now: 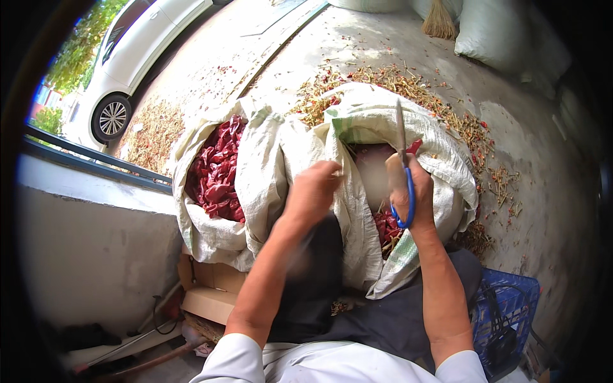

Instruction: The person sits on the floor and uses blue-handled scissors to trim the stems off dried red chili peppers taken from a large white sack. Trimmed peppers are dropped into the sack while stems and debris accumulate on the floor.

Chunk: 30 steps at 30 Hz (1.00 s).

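My right hand (412, 188) grips blue-handled scissors (402, 159) with the blades pointing up, over the mouth of a white woven sack (383, 121) that holds dried red chillies (386, 230). A red chilli (415, 147) shows just beside the blades. My left hand (313, 191) is closed into a loose fist at the sack's rim between the two sacks; what it holds is hidden. A second white sack (191, 230) on the left is open and full of red chillies (214, 172).
Cut stems and chilli bits (460, 121) litter the concrete ground behind the sacks. A blue plastic crate (504, 313) sits at my right knee. A low wall (89, 242) stands left, a white car (134, 51) beyond it. White sacks (498, 32) and a broom (439, 19) lie far back.
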Each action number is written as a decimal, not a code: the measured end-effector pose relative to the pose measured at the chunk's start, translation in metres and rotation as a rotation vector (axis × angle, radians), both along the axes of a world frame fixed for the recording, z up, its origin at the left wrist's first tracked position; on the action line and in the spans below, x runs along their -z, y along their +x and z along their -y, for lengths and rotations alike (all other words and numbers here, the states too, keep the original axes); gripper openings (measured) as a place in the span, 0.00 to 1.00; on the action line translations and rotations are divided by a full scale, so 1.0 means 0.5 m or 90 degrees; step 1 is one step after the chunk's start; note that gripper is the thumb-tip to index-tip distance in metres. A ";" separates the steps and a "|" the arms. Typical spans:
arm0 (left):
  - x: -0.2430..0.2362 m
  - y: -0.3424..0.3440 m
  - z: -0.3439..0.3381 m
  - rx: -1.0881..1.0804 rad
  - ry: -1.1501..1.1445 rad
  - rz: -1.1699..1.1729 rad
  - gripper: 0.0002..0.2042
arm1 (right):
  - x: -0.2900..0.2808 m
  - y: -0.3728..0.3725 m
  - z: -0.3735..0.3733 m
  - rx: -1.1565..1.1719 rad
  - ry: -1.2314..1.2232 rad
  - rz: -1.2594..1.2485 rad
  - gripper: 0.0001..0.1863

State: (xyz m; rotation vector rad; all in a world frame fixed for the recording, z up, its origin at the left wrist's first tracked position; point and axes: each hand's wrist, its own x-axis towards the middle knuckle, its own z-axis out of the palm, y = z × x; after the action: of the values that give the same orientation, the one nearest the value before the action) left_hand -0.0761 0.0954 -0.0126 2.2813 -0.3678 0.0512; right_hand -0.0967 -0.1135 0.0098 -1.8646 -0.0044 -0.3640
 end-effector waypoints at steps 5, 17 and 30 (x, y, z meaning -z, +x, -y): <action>0.132 0.014 0.123 0.186 0.408 0.031 0.11 | 0.001 0.001 0.012 -0.038 0.166 -0.098 0.27; 0.135 0.001 0.166 0.325 0.309 0.024 0.08 | 0.005 0.015 0.040 0.032 0.144 -0.004 0.30; 0.018 0.010 0.109 -0.096 -0.426 -0.252 0.12 | -0.002 0.013 0.073 0.048 -0.059 -0.112 0.35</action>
State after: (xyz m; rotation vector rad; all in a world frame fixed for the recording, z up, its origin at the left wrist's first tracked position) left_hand -0.0712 0.0410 -0.0218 1.5999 0.0364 -0.1759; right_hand -0.0904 -0.1498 0.0109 -1.9863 0.1709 -0.2545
